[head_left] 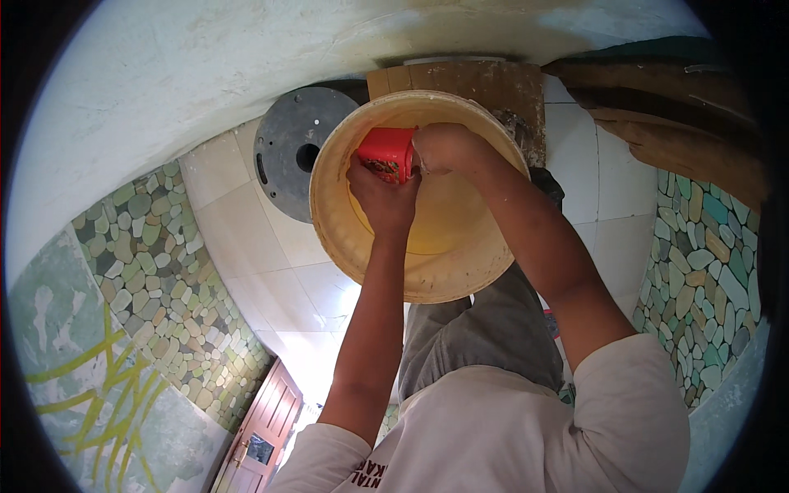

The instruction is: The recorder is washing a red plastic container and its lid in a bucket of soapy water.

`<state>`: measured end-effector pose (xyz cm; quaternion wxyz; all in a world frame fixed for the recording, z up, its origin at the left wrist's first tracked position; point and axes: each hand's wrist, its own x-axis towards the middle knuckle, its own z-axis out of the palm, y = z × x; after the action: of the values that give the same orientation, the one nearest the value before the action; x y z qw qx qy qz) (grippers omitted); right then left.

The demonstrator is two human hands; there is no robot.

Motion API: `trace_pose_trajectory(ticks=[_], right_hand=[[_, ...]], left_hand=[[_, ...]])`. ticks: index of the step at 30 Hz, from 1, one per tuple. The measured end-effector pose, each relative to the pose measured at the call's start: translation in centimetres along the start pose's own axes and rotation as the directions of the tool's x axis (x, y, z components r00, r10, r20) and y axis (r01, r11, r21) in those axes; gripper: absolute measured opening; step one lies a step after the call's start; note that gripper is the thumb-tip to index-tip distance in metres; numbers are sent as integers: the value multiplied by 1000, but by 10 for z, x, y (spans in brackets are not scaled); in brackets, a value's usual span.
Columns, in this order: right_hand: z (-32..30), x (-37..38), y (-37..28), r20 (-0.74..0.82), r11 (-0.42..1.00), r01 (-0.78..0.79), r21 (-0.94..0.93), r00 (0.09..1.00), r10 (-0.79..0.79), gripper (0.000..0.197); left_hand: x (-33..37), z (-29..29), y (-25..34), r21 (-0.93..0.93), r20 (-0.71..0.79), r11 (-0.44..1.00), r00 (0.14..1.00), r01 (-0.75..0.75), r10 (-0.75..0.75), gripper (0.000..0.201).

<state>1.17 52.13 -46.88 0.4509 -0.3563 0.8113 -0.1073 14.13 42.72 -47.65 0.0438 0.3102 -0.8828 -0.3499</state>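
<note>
Both my arms reach into a large pale-yellow bucket (460, 283) with a worn, stained rim. Inside it, a small red plastic container (386, 145) is tilted, and a speckled brown-and-green patch shows on its near side. I cannot tell whether that patch is contents or a printed pattern. My left hand (385, 195) grips the container from its near left side, thumb toward the right edge. Curled against the container's right edge is my right hand (446, 148), its fingertips partly hidden. The bucket's bottom (431, 230) looks smooth and yellowish.
A grey round disc (288, 156) with a dark centre hole lies left of the bucket. Behind the bucket is a brown wooden board (518, 90). Dark wooden planks (674, 123) jut in at the right. Pebble-stone strips (156, 255) border the pale tiles. A wooden door (261, 427) stands lower left.
</note>
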Motion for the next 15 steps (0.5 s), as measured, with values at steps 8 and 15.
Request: trace_pose_trajectory(ticks=[8, 15], right_hand=[[-14, -9, 8, -28, 999, -29, 18, 999, 29, 15], [-12, -9, 10, -136, 993, -20, 118, 990, 36, 19]], left_hand=[[-12, -22, 10, -101, 33, 992, 996, -78, 82, 98], [-36, -59, 11, 101, 85, 951, 955, -292, 284, 97]])
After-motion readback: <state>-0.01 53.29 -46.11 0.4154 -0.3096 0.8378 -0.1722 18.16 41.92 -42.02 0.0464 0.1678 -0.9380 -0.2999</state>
